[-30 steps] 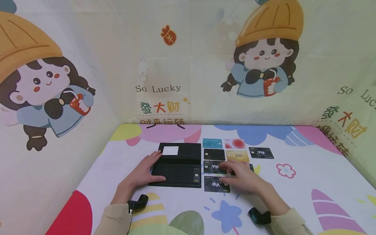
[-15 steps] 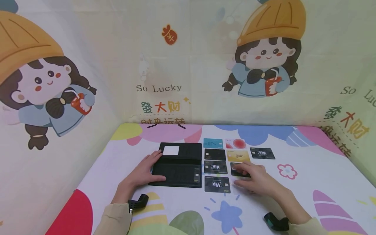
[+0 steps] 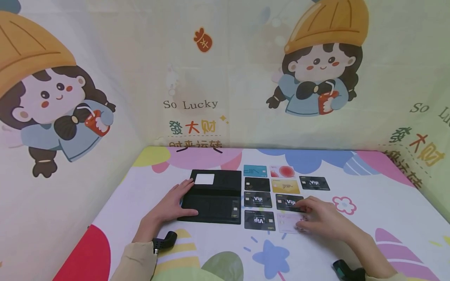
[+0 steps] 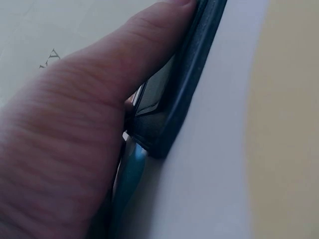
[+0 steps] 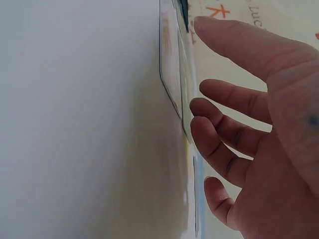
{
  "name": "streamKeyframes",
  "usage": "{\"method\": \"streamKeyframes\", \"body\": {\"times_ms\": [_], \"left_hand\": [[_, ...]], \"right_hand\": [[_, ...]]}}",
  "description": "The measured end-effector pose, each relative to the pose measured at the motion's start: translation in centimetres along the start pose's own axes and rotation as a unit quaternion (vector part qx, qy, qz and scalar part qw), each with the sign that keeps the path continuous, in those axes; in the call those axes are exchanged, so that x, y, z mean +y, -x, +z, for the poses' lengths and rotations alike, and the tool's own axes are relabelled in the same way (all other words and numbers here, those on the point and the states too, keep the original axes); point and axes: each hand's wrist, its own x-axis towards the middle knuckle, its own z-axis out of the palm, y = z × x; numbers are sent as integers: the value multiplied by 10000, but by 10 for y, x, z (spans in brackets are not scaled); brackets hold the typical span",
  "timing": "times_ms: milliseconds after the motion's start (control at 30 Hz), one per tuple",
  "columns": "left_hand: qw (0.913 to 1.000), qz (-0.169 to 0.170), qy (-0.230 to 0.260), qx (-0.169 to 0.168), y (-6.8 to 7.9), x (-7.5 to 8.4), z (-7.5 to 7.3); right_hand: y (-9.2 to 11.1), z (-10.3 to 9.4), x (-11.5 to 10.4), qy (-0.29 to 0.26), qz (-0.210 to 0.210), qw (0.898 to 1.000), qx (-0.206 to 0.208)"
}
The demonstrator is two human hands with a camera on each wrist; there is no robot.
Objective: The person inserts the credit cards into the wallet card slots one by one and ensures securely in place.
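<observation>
My left hand (image 3: 168,205) rests on the left side of an open black card wallet (image 3: 211,210), thumb on the lower panel and fingers along the left edge. In the left wrist view the thumb lies on the wallet's edge (image 4: 179,99). A card sits in the lower panel's right end. My right hand (image 3: 325,218) is at the right ends of a black Vip card (image 3: 285,201) and a pale pink VIP card (image 3: 287,223), both flat on the table. In the right wrist view its relaxed fingers (image 5: 232,134) stand apart from the thumb and hold nothing.
Between wallet and right hand lie several more cards, among them a teal card (image 3: 255,171), a red-and-white card (image 3: 283,171), a gold card (image 3: 285,186) and dark ones. Another black Vip card (image 3: 314,183) lies farther right. A printed cloth (image 3: 225,249) covers the table; printed walls stand behind.
My right hand has moved right across the cards, uncovering the black Vip cards and most of the pale pink card. My left hand has stayed on the wallet.
</observation>
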Motion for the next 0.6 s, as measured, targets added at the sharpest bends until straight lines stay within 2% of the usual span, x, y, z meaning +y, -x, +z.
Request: {"method": "streamKeyframes", "body": {"times_ms": [200,600], "left_hand": [[10000,30,49,12,-1,0,0],[9999,-28,91,-48,-1,-2,2]], "right_hand": [[4,-3,5,-25,-161,9999,14],[9,-5,12,354,-340,9988,-25]]}}
